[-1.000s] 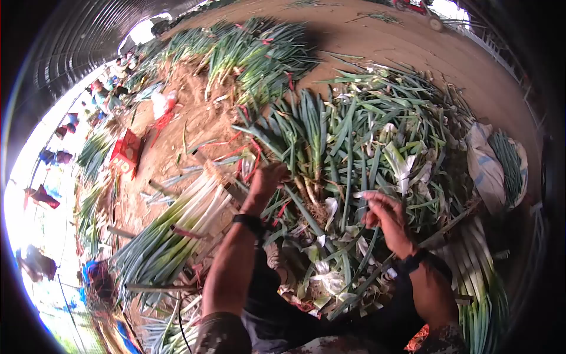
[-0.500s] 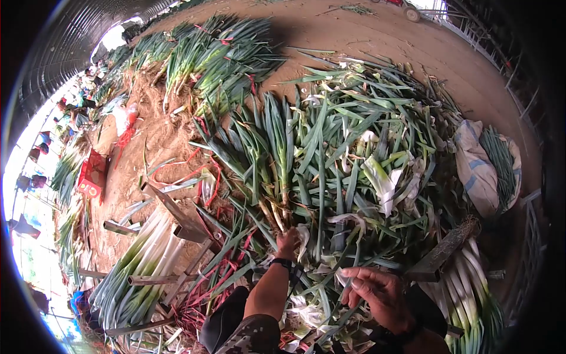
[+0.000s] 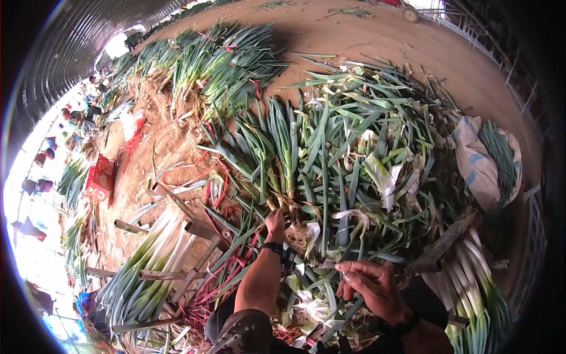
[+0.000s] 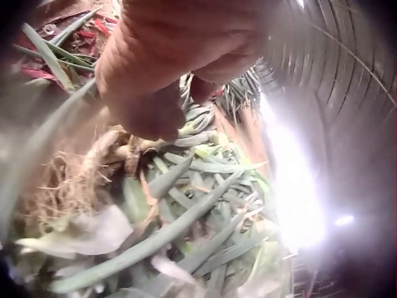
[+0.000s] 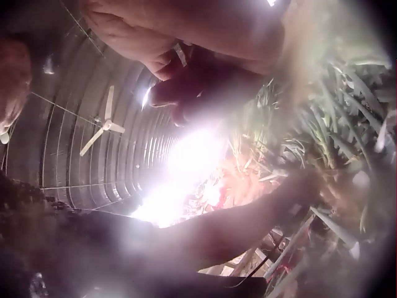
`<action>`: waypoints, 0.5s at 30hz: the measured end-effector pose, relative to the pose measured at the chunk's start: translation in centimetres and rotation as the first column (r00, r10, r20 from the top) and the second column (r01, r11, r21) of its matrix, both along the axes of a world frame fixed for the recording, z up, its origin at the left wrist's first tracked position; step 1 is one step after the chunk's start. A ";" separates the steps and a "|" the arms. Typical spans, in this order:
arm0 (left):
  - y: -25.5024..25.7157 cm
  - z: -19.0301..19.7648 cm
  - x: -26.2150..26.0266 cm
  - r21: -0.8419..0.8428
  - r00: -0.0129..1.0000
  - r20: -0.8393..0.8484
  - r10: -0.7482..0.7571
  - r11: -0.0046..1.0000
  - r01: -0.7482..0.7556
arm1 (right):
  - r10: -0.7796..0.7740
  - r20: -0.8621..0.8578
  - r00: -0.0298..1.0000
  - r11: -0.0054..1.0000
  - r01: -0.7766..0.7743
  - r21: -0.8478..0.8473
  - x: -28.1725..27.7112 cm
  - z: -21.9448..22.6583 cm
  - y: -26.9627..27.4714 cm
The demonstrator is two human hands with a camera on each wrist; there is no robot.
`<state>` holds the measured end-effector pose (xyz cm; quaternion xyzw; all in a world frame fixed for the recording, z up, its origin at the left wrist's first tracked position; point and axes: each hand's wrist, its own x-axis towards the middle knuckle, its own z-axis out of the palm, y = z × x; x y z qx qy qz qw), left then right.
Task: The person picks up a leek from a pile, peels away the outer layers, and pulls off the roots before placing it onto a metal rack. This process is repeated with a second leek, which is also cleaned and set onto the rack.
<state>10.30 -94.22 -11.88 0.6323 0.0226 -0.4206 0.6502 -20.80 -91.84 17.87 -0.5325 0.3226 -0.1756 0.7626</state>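
Observation:
In the head view, my left hand (image 3: 275, 225) reaches down to the root end of a green onion (image 3: 289, 168) lying on the heap, its fingers curled at a pale stalk. The left wrist view shows this hand (image 4: 180, 56) close above brown stalks and stringy roots (image 4: 68, 180); the grip itself is partly hidden. My right hand (image 3: 372, 289) hovers over the near part of the heap with loosely bent fingers. No onion shows in that hand (image 5: 198, 56) in the right wrist view.
Trimmed leaves (image 3: 377, 124) form a wide heap ahead. Cleaned white-stemmed onions lie on a frame at left (image 3: 147, 253) and in a bundle at right (image 3: 471, 277). A white sack (image 3: 474, 165), a red box (image 3: 101, 179) and untrimmed bundles (image 3: 218, 71) lie farther off.
Over the last second, my left hand has moved from the left side to the onion roots, then slightly up along them. My right hand has lowered towards me. The head view has shifted.

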 end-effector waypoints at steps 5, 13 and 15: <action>3.5 -7.3 -1.4 0.255 0.986 -0.035 -0.164 0.952 0.167 | 0.042 0.031 0.999 0.998 -0.043 0.036 0.2 -1.0 0.8; -0.4 -11.6 -3.4 0.110 0.969 -0.237 0.072 0.993 -0.047 | 0.031 -0.026 0.999 0.999 -0.030 0.025 1.0 -1.5 -0.5; -1.0 -7.9 -2.3 0.094 0.973 -0.226 0.035 0.995 -0.014 | 0.027 -0.023 0.999 0.998 -0.026 0.063 1.1 -2.4 -0.3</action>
